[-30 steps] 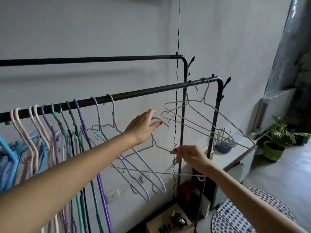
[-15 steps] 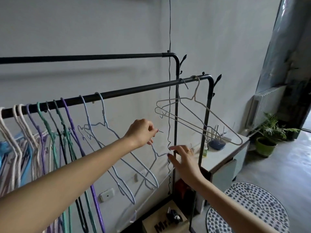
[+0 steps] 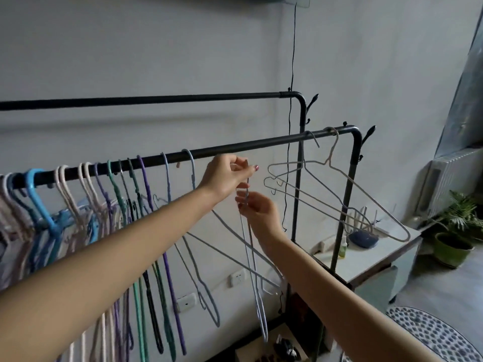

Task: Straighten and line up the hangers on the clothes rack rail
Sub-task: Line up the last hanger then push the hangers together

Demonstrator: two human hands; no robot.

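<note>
I see a pale blue wire hanger [image 3: 257, 278] hanging free just below the front rail [image 3: 261, 147], its hook end pinched between both hands. My left hand [image 3: 225, 176] sits right under the rail, its fingers [image 3: 241, 167] closed tight on the top of the hook. My right hand [image 3: 258, 212] is directly beneath it, fingers [image 3: 241, 201] curled shut around the hanger's neck. The hook is not on the rail. Left of my hands along the rail, coloured hangers [image 3: 117, 189] hang bunched together. Right of them, near the rail's bent end, two pale wire hangers [image 3: 332, 194] hang skewed across each other.
</note>
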